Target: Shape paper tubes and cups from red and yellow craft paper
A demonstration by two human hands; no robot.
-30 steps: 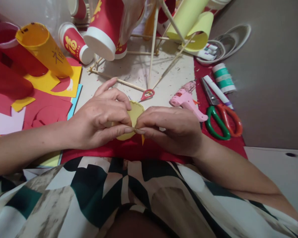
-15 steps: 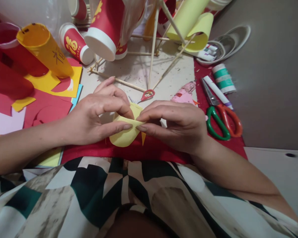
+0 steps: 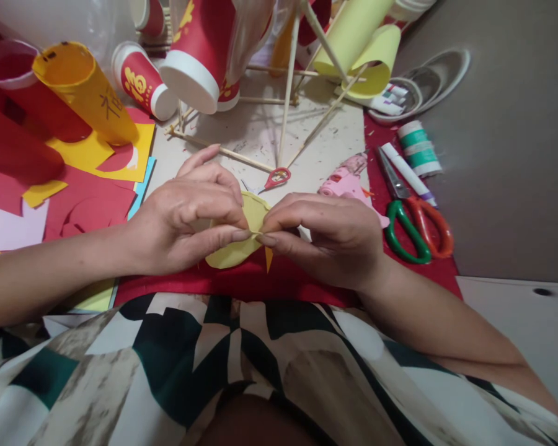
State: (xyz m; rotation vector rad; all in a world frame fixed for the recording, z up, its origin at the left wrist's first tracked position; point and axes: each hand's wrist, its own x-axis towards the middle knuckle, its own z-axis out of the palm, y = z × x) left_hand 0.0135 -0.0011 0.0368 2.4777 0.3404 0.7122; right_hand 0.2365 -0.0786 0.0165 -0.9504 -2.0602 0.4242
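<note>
A pale yellow paper piece with a rounded outline is held over the table's near edge. My left hand pinches a raised fold of it between thumb and forefinger. Right beside that grip, my right hand pinches the same fold, the two sets of fingertips almost touching. Just beyond the paper lies a small pair of scissors with a red handle. A pink glue gun rests behind my right hand, partly covered by it. A small orange-yellow paper point shows under the paper.
Large scissors with green and orange handles lie at right, near a green-and-white roll. A stick frame stands ahead with red paper cups about it. Coloured paper tubes and red paper sheets fill the left.
The fold in the yellow paper has been pressed flatter, and its near flap has tipped so that more of the far part shows. Both hands have shifted only slightly.
</note>
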